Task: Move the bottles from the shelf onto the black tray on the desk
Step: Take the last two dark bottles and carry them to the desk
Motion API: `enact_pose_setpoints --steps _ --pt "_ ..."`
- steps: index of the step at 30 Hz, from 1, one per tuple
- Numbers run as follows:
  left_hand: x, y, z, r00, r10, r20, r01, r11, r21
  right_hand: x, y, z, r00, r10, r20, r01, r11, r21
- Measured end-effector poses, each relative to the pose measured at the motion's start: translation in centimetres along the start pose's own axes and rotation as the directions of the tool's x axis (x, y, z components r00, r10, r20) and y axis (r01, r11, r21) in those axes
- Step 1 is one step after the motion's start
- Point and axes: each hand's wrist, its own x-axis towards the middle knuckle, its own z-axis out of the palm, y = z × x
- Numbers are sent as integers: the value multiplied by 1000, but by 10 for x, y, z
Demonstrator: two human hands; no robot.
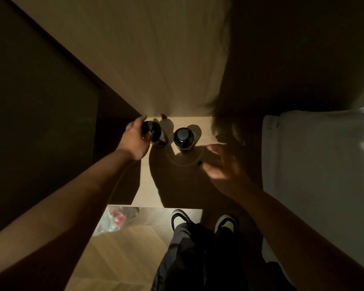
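Note:
Two dark bottles with black caps stand on a light wooden shelf (149, 185), seen from above in dim light. My left hand (135, 141) is wrapped around the left bottle (155, 133), which leans slightly. The right bottle (183, 139) stands upright and untouched. My right hand (223, 164) hovers with fingers spread, to the right of and a little nearer than that bottle, apart from it. No black tray or desk is in view.
A dark cabinet panel (40, 122) rises on the left and a wooden wall (156, 59) stands behind the shelf. White bedding (319, 164) lies on the right. Below the shelf edge are wooden floor, a crumpled plastic bag (116, 221), and my shoes (204, 221).

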Motion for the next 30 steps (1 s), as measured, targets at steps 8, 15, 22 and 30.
enact_pose_setpoints --steps 8,15,22,30 --pt "3 -3 11 994 -23 -111 33 996 81 4 -3 18 999 -23 32 18 990 141" --pt "-39 2 -21 992 -25 -125 27 1000 9 3 -1 29 999 -36 12 32 970 240" --pt "-83 18 -42 993 83 -78 -76 993 87 20 -30 39 979 -7 204 -95 868 487" --pt "-108 28 -33 994 99 39 -99 995 3 3 -27 75 987 -70 144 24 953 302"
